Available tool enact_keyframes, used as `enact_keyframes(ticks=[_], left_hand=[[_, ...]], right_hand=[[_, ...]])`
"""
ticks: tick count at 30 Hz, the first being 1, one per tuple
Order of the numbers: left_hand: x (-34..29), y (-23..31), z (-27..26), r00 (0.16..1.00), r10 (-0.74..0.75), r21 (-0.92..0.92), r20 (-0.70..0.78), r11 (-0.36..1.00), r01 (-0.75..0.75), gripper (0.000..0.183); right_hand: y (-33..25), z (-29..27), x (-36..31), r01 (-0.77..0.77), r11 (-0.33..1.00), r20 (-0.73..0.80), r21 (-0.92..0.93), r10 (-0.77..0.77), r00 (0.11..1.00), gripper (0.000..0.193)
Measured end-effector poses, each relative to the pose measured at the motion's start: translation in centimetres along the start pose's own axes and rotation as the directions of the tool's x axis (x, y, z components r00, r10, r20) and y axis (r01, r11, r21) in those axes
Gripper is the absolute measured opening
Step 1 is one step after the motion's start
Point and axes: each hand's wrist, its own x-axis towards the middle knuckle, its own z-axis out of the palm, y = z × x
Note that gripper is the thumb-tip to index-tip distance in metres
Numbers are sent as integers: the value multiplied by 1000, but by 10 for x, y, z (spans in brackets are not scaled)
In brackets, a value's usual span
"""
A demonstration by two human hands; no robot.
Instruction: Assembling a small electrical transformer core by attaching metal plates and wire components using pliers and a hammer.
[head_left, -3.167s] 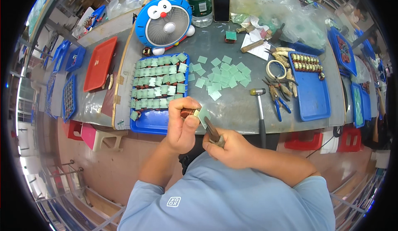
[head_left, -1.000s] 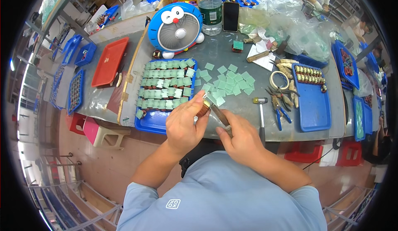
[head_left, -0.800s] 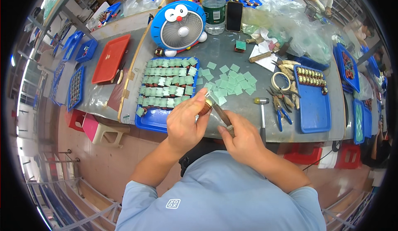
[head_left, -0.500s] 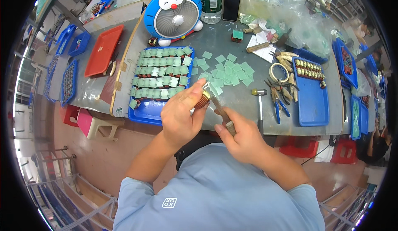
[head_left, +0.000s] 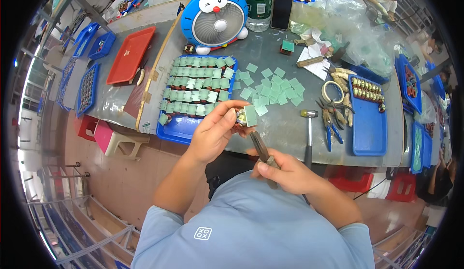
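Between its fingers my left hand [head_left: 211,134] holds a small copper-wound coil [head_left: 240,119]. A green square plate [head_left: 250,116] stands against the coil's right face. My right hand [head_left: 292,173] is closed round a pair of pliers [head_left: 259,145] with dark metal jaws, their tips just below the coil. Ahead lies a loose pile of green square plates [head_left: 273,90]. Left of it, a blue tray [head_left: 175,130] carries rows of coils topped with such plates.
A round blue fan [head_left: 215,25], a bottle [head_left: 258,8] and a phone [head_left: 281,12] stand at the back. To the right lie a hammer [head_left: 309,133], blue-handled pliers [head_left: 330,124], a tape roll [head_left: 332,92] and a blue tray [head_left: 369,136] with bare coils.
A green plate now stands on the coil's face, where bare pins showed before. The pliers have moved down from the coil with my right hand, their jaws visibly apart. The view has shifted slightly.
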Motion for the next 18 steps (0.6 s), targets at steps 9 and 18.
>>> enact_keyframes(ticks=[9,18], left_hand=[[-6,-12,4,997,41,34,-60,999,-39,43],[-14,-23,19,989,128,155,-71,981,-116,45]], right_hand=[[-2,11,4,133,982,-17,137,-132,991,54],[1,24,1,93,971,-5,221,-94,996,38]])
